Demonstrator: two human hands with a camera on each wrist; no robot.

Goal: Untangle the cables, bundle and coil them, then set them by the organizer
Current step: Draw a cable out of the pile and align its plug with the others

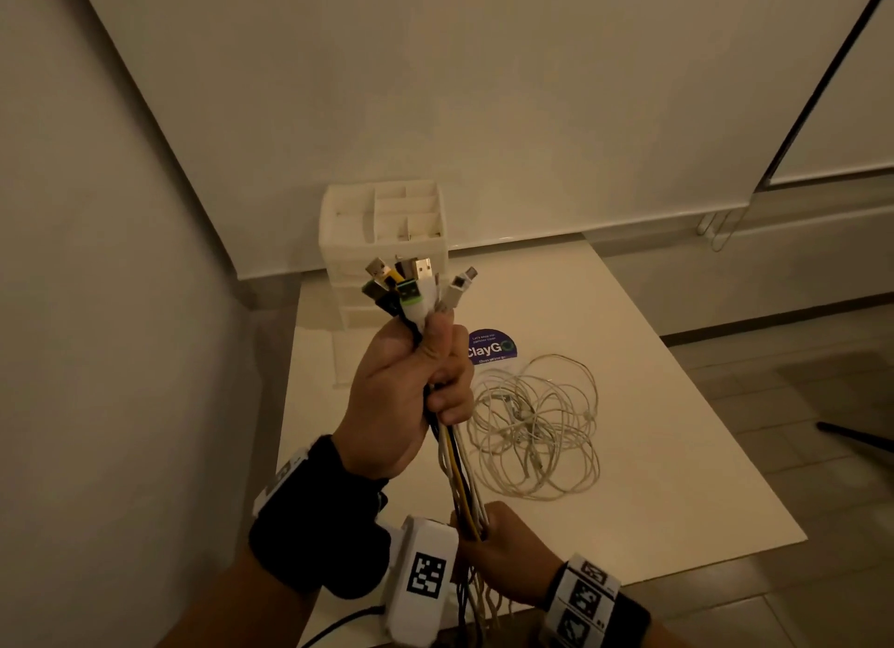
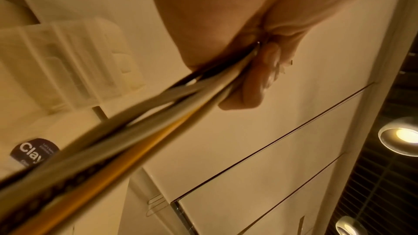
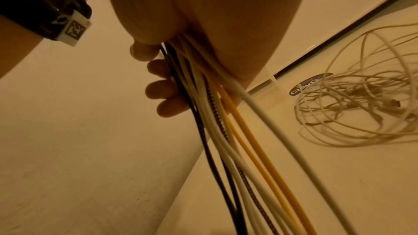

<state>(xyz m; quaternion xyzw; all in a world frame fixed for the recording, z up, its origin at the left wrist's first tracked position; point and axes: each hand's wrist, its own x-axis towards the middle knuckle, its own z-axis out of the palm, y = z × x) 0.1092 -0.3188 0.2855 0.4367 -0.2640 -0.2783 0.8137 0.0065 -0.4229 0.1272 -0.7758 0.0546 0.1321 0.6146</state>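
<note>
The fingers (image 1: 447,398) of the left hand (image 1: 404,391) are curled tight round a bundle of cables (image 1: 454,454) — thumb pressed across the front, plugs (image 1: 411,280) fanning out above the fist toward 12 o'clock. White, black and yellow cords run straight down from that fist toward 6 o'clock. In the left wrist view the same cords (image 2: 135,122) stream out from under the curled fingertips (image 2: 260,81), blurred.

Below, the right hand (image 1: 503,558) closes round the same cords lower down; in the right wrist view its fingers (image 3: 158,90) wrap the strands (image 3: 226,131) against the palm, and the loose ends hang past the near table edge. Both wrists carry black bands with white marker blocks.

The hands are raised over the white table (image 1: 653,478). At 12 o'clock from the left fist, at the table's far left corner by the wall, stands a white organizer (image 1: 348,231) with open compartments on top and drawers beneath. At about 2 o'clock from the fist a round dark sticker (image 1: 491,347) lies flat on the table. At 3 o'clock lies a loose tangle of thin white cable (image 1: 537,427) — looped over itself, its far edge touching the sticker, well apart from the held bundle.
</note>
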